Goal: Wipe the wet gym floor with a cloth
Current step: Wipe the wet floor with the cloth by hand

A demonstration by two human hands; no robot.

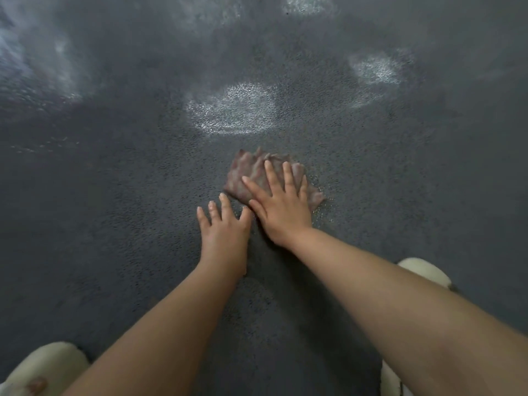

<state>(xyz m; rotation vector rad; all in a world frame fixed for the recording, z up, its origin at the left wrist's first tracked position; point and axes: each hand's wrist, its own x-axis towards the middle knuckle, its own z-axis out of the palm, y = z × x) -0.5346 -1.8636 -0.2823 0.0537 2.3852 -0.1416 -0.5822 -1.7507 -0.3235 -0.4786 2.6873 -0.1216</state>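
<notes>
Both arms extended fwd; left hand (222,232) flat, fingers spread; right hand (281,208) flat, palm down

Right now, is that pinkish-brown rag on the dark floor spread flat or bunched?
Bunched: the pinkish-brown rag shows ridged folds under the flat right hand.

**Crumpled cloth on a wet, dark floor**

The cloth (258,174) is a small, wrinkled piece in a dull pinkish-brown, lying flat on the floor (120,195) near the middle of the view. Its far edge is ragged and wavy; part of its near side is covered. The floor is dark grey with a fine pebbled grain. Pale, glistening wet patches (234,110) shine beyond the cloth, more lie farther off to the right and at the top, and small gleaming specks sit just beside the cloth's right edge.
</notes>
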